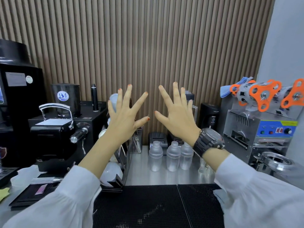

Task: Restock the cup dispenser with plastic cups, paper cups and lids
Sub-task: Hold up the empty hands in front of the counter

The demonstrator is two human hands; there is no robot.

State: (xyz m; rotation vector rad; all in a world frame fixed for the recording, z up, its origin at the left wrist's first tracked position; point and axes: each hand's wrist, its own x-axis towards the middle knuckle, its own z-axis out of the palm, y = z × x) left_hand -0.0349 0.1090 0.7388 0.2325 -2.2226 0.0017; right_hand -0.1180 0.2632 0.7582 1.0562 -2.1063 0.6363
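A person in white sleeves raises both hands above a stainless-steel surface, backs toward the viewer and fingers spread wide; neither hand holds anything. The left hand, its nails painted orange-red, hovers in front of the cup dispenser, a black rack standing at the left of the steel surface beside the espresso machine. The rack is largely hidden by the left forearm: a clear plastic cup shows behind the fingers near its top, a paper cup rim peeks out beside the wrist, and a stack of clear lids or cups sits low in the rack; which of the two it is cannot be told. The right hand, with a black wristwatch on the wrist, is held level with the left, the two thumbs near each other but apart. Below the hands, three translucent shaker bottles stand in a row on the steel, in front of a small black receipt printer. A cup-sealing machine with orange film reels occupies the right end. Two black rubber bar mats lie along the near edge, and a ribbed wooden wall panel backs the station.
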